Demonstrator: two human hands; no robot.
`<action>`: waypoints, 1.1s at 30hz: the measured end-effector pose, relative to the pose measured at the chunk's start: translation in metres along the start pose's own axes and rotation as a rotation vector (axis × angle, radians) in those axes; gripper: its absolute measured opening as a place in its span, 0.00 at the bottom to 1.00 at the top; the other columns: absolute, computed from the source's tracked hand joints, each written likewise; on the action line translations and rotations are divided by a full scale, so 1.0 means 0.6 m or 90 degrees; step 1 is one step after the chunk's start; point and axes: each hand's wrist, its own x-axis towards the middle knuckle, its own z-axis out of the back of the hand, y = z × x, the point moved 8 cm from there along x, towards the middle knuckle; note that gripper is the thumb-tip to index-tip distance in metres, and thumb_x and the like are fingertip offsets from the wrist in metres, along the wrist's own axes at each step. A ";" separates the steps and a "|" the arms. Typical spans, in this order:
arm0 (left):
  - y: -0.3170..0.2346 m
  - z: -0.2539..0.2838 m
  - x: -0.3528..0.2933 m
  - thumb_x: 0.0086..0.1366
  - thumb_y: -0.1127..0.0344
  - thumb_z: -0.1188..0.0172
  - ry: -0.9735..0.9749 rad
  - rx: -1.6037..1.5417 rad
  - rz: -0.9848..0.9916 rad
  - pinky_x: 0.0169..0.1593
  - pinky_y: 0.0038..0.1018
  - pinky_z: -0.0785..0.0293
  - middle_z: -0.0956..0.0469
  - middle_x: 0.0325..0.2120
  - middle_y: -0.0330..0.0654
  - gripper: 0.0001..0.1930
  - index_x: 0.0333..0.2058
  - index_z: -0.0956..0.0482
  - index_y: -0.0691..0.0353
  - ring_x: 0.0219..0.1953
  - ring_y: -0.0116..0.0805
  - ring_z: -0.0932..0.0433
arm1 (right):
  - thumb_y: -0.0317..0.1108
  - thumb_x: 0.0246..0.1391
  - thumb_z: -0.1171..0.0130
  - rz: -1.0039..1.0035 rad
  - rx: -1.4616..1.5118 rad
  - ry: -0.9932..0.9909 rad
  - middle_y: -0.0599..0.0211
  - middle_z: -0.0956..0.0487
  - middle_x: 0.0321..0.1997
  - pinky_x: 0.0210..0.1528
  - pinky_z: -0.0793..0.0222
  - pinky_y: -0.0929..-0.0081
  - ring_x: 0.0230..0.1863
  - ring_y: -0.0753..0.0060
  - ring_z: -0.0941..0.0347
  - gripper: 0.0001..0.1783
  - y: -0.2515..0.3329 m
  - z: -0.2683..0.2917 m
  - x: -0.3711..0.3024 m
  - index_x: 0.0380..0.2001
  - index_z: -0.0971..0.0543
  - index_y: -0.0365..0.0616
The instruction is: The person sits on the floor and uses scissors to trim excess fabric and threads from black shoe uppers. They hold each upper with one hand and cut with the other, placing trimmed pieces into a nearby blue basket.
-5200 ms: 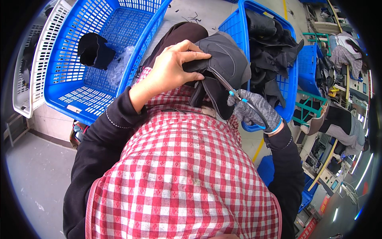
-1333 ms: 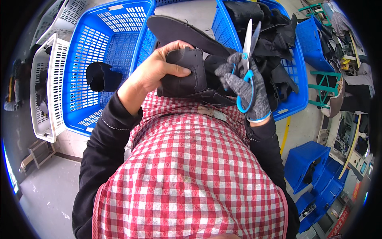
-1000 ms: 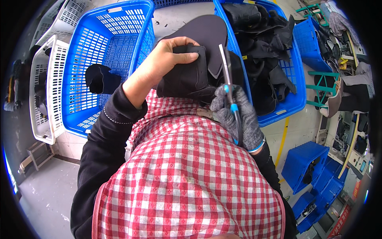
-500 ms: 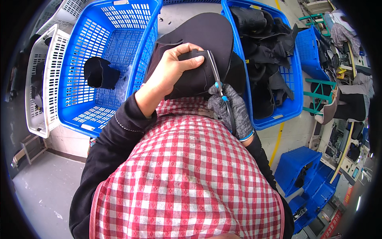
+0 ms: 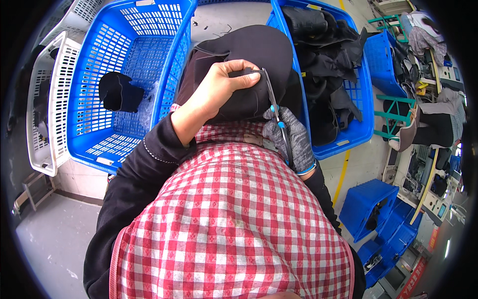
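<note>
A black fabric piece [image 5: 251, 47] with a rounded far end lies over my lap, on the red checked apron [image 5: 234, 199]. My bare left hand [image 5: 221, 87] pinches an edge of it between thumb and forefinger. In my right hand [image 5: 294, 137], which wears a grey knit glove, are scissors [image 5: 273, 94] with blue parts near the pivot. Their blades point away from me and lie just right of my left fingertips, at the pinched edge. The blades look nearly closed; whether cloth is between them is too small to tell.
To the left stands a blue basket [image 5: 74, 114] with one black piece [image 5: 121, 92] in it, beside a white basket [image 5: 37, 119]. On the right a blue basket [image 5: 371, 119] holds a heap of black pieces [image 5: 323, 55]. Another person [image 5: 438, 117] sits at far right near blue crates [image 5: 368, 204].
The scissor blades and my left fingertips have shifted slightly right and down along the fabric. The view has moved a little, so the baskets sit further left.
</note>
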 end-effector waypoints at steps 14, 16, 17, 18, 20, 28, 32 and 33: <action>0.006 -0.009 -0.012 0.69 0.71 0.33 0.045 -0.025 0.022 0.47 0.20 0.20 0.14 0.36 0.35 0.08 0.45 0.14 0.62 0.38 0.21 0.17 | 0.29 0.67 0.40 -0.053 0.244 0.073 0.73 0.21 0.35 0.38 0.29 0.85 0.34 0.85 0.26 0.15 -0.033 -0.009 -0.007 0.54 0.22 0.39; 0.005 -0.009 -0.013 0.68 0.71 0.33 0.048 -0.016 0.018 0.47 0.20 0.20 0.14 0.36 0.36 0.08 0.45 0.14 0.63 0.38 0.22 0.17 | 0.27 0.66 0.40 -0.072 0.297 0.092 0.71 0.19 0.38 0.39 0.27 0.85 0.36 0.84 0.23 0.14 -0.040 -0.005 -0.008 0.54 0.22 0.39; 0.003 -0.010 -0.013 0.68 0.71 0.33 0.050 -0.003 0.010 0.47 0.20 0.20 0.14 0.36 0.36 0.08 0.45 0.14 0.63 0.38 0.22 0.17 | 0.27 0.66 0.40 -0.075 0.279 0.089 0.70 0.19 0.38 0.39 0.26 0.84 0.36 0.83 0.23 0.14 -0.043 -0.001 -0.010 0.54 0.22 0.39; 0.002 -0.011 -0.013 0.68 0.71 0.33 0.051 0.013 0.004 0.47 0.20 0.20 0.14 0.36 0.36 0.09 0.45 0.14 0.64 0.38 0.22 0.17 | 0.28 0.66 0.39 -0.079 0.232 0.085 0.70 0.19 0.39 0.39 0.26 0.84 0.37 0.83 0.24 0.15 -0.046 0.003 -0.011 0.55 0.22 0.39; 0.000 -0.013 -0.014 0.68 0.71 0.32 0.055 0.038 -0.005 0.47 0.21 0.20 0.14 0.36 0.36 0.09 0.45 0.14 0.64 0.38 0.22 0.17 | 0.33 0.66 0.36 -0.011 0.087 0.061 0.71 0.20 0.42 0.39 0.28 0.82 0.37 0.83 0.25 0.18 -0.036 0.017 -0.010 0.56 0.23 0.39; -0.004 -0.018 -0.019 0.67 0.71 0.32 0.066 0.074 -0.009 0.48 0.21 0.20 0.14 0.36 0.36 0.09 0.45 0.13 0.65 0.38 0.22 0.17 | 0.39 0.64 0.31 -0.018 0.007 0.076 0.71 0.17 0.38 0.40 0.26 0.80 0.36 0.82 0.24 0.23 -0.022 0.037 -0.014 0.56 0.22 0.38; -0.006 -0.020 -0.022 0.68 0.70 0.32 0.073 0.087 -0.007 0.48 0.21 0.20 0.14 0.36 0.36 0.09 0.45 0.13 0.64 0.38 0.22 0.17 | 0.40 0.64 0.32 0.061 -0.118 0.052 0.70 0.17 0.38 0.39 0.26 0.80 0.36 0.83 0.25 0.23 -0.005 0.046 -0.013 0.56 0.22 0.39; -0.007 -0.022 -0.022 0.68 0.70 0.32 0.075 0.085 -0.013 0.47 0.21 0.20 0.14 0.36 0.35 0.09 0.45 0.14 0.64 0.38 0.21 0.17 | 0.41 0.64 0.32 0.088 -0.133 0.036 0.69 0.17 0.39 0.39 0.26 0.80 0.36 0.83 0.25 0.23 -0.001 0.049 -0.013 0.57 0.22 0.39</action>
